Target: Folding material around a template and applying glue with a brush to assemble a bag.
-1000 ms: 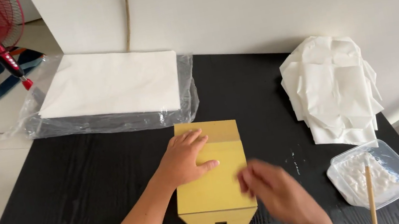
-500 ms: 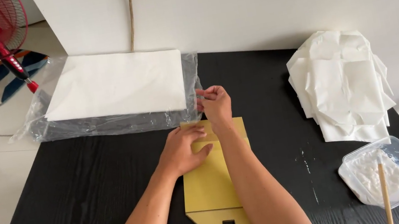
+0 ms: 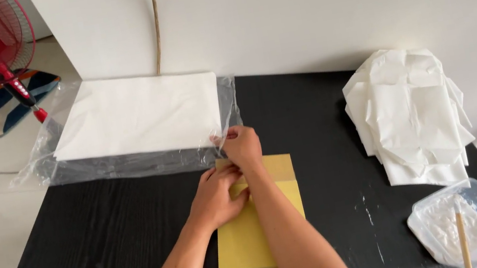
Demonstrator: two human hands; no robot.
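Right now the right hand point(image 3: 242, 145), just above the middle of the frame, has its fingertips pinched on the corner of the clear plastic wrap point(image 3: 126, 165) at the near right edge of the stack of white paper point(image 3: 140, 113), which fills the upper left of the black table point(image 3: 78, 260). Whether a single sheet is caught in that pinch as well, I cannot tell. The left hand point(image 3: 215, 195) lies flat just below it, fingers close together, pressing the top of the yellow template point(image 3: 251, 243) at the lower centre.

To do this well, I would judge that the pinch should stay light and only at the corner, so one layer comes away rather than several (thin sheets cling). The left hand's pressure should keep the template square.

Folded white bags point(image 3: 408, 114) sit at the right, and a plastic tub of white paste point(image 3: 468, 231) with a stick point(image 3: 463, 241) sits at the lower right.
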